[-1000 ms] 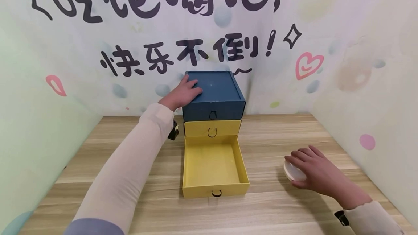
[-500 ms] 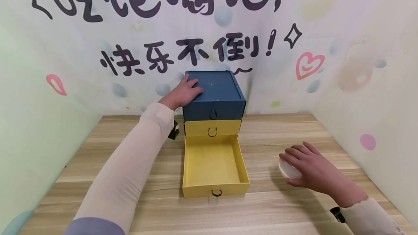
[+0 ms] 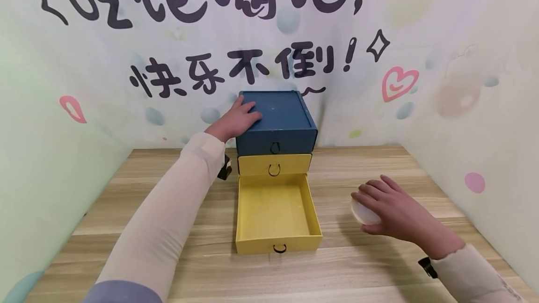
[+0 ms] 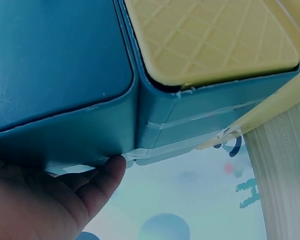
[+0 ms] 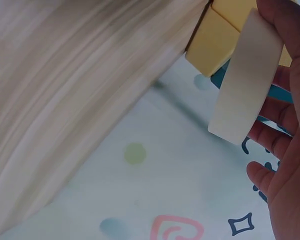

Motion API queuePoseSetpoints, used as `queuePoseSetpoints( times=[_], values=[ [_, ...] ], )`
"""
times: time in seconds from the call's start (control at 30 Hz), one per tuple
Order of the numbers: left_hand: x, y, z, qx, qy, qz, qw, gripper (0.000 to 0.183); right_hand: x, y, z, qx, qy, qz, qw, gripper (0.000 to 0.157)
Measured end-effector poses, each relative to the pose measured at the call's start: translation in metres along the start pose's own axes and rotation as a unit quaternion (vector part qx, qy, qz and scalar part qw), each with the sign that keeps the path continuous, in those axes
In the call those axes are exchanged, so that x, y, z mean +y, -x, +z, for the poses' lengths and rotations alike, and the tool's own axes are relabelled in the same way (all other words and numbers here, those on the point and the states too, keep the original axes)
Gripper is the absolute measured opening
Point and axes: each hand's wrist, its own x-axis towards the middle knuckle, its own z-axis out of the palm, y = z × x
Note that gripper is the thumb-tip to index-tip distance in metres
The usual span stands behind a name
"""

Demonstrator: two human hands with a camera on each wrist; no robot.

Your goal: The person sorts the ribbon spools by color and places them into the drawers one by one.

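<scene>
My left hand (image 3: 236,118) rests on the left part of the blue top of a small drawer cabinet (image 3: 278,111), its fingers spread. In the left wrist view, the digits of that hand (image 4: 55,197) lie against the blue box. The cabinet's lowest yellow drawer (image 3: 278,245) is pulled out toward me; its inner floor shows. Over to the right, my right hand (image 3: 393,212) grips a white, round, flat object (image 3: 363,212) above the table. From the right wrist view, this white object (image 5: 247,77) shows its thick curved side between thumb and fingers. Its exact kind cannot be told.
A yellow drawer front (image 3: 274,165) with a black loop handle sits above the pulled-out drawer, below a blue drawer front (image 3: 294,143). The wood-grain table (image 3: 202,270) is bounded by a printed back wall (image 3: 358,111) and side walls.
My right hand has moved left and slightly away from me, carrying the white object toward the pulled-out drawer. The left hand and the cabinet have stayed in place.
</scene>
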Motion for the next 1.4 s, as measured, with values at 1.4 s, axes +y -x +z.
queuePoseSetpoints(
  times=[1.4],
  values=[
    [0.000, 0.000, -0.001, -0.006, -0.001, 0.000, 1.0000, 0.063, -0.033, -0.114, -0.028, -0.080, 0.053, -0.161, 0.982, 0.069]
  ],
)
